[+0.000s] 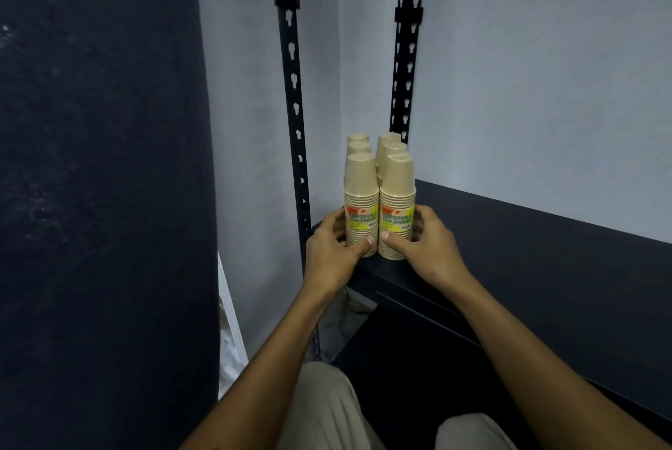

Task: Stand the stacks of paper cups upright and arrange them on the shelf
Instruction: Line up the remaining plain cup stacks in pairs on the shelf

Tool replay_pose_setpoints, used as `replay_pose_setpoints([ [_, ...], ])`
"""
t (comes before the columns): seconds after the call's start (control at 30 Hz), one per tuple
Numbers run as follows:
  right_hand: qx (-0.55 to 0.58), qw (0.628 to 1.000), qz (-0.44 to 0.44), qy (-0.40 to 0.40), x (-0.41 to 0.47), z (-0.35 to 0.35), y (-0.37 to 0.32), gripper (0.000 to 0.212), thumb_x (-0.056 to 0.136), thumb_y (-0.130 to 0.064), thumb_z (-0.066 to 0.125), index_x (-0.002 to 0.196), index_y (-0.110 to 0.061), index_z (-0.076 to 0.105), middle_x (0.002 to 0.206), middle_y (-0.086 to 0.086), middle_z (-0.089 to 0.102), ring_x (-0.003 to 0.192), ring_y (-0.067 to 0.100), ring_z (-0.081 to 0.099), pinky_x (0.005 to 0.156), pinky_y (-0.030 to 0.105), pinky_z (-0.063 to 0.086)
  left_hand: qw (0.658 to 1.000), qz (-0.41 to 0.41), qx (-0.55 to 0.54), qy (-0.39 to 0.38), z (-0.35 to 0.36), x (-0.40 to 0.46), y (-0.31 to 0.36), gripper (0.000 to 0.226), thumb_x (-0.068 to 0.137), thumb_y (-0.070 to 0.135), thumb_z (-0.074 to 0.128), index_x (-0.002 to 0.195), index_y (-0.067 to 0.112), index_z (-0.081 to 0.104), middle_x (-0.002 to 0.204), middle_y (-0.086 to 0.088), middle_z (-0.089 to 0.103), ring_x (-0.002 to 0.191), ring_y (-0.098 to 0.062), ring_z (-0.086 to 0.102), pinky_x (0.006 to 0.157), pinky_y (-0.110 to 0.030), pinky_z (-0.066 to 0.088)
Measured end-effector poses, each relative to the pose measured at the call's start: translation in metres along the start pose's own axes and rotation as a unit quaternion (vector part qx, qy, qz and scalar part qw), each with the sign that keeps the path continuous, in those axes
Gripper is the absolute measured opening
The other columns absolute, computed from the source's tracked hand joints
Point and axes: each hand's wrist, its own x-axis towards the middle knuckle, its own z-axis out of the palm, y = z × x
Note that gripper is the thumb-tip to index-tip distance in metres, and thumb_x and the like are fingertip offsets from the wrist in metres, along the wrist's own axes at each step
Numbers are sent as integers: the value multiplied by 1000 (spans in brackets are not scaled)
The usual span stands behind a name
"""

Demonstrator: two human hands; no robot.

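Hands (331,242) around upright cup stacks (378,202)

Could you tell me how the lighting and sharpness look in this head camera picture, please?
Head view: dim, bluish light; the black shelf loses detail; the front cup stacks are sharp enough to read their yellow labels; the uprights bow from wide-angle distortion; no glare.

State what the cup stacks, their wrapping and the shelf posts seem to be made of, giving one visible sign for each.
Cup stacks: likely paper, matte tan, with thin rolled rims layered closely.
Wrapping: probably clear plastic film; faint sheen over the yellow label, though it is hard to confirm.
Shelf posts: apparently metal, painted matte black, with punched keyhole slots.
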Motion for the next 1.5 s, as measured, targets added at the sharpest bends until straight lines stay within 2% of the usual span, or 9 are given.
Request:
replay_pose_setpoints([
  [0.1, 1, 1000, 2, 5, 1, -3, 4, 63, 79, -26, 77, 134, -15, 47, 127, 0, 61, 106, 8, 58, 89, 23, 47, 1000, -6, 5, 23, 1, 3, -2, 58, 75, 18, 79, 128, 14, 55, 117, 0, 67, 104, -10, 64, 94, -36, 54],
  [0.17, 3, 1000, 4, 5, 0, -7, 6, 61, 79, -25, 76, 133, -15, 48, 125, 0, 62, 104, 7, 59, 87, 22, 48, 1000, -8, 4, 27, 2, 4, -2, 54, 75, 17, 79, 125, 15, 57, 111, 2, 68, 99, -9, 65, 90, -37, 55],
  [0.37, 11, 1000, 7, 12, -5, -27, 13, 56, 79, -23, 77, 129, -15, 52, 122, -2, 65, 104, 7, 62, 87, 22, 50, 1000, 11, -13, 3, 16, 1, 1, 46, 75, 14, 79, 115, 23, 57, 105, 7, 67, 94, 0, 63, 83, -25, 55],
  [0.57, -18, 999, 14, 37, -15, -64, 23, 53, 81, -23, 75, 128, -16, 52, 121, -4, 65, 102, 6, 61, 86, 22, 50, 997, 14, -46, -52, 50, 1, 10, 49, 77, 13, 78, 120, 20, 55, 109, 3, 67, 98, -4, 64, 84, -25, 54],
  [0.67, -34, 998, 20, 52, -20, -87, 29, 51, 81, -24, 75, 127, -18, 52, 119, -4, 66, 101, 6, 63, 85, 23, 51, 994, 20, -60, -90, 71, 4, 15, 47, 77, 12, 77, 118, 21, 55, 109, 3, 67, 101, -9, 64, 88, -31, 55],
  [0.87, -62, 993, 39, 93, -35, -134, 42, 49, 82, -23, 75, 125, -17, 53, 116, -5, 64, 97, 4, 61, 78, 15, 47, 984, 32, -62, -162, 120, 8, 28, 48, 77, 13, 77, 119, 18, 54, 112, -2, 66, 103, -14, 64, 92, -37, 54],
  [1.0, -77, 988, 57, 123, -47, -165, 52, 51, 81, -23, 75, 127, -15, 53, 119, -3, 65, 102, 9, 63, 86, 25, 52, 976, 44, -66, -204, 152, 6, 40, 51, 78, 15, 77, 123, 16, 53, 114, -2, 66, 103, -13, 64, 89, -32, 54],
  [1.33, -98, 974, 89, 182, -78, -230, 71, 53, 81, -23, 76, 128, -15, 54, 119, -2, 66, 104, 11, 64, 91, 31, 53, 944, 56, -122, -302, 220, -6, 62, 50, 79, 14, 76, 123, 20, 52, 115, 0, 65, 104, -10, 64, 86, -25, 54],
  [1.5, -103, 969, 106, 200, -84, -254, 80, 52, 81, -24, 76, 127, -17, 53, 116, -3, 66, 100, 9, 64, 83, 22, 51, 926, 52, -139, -347, 241, -1, 70, 49, 81, 11, 74, 124, 22, 51, 114, 3, 64, 103, -7, 63, 79, -20, 52],
])
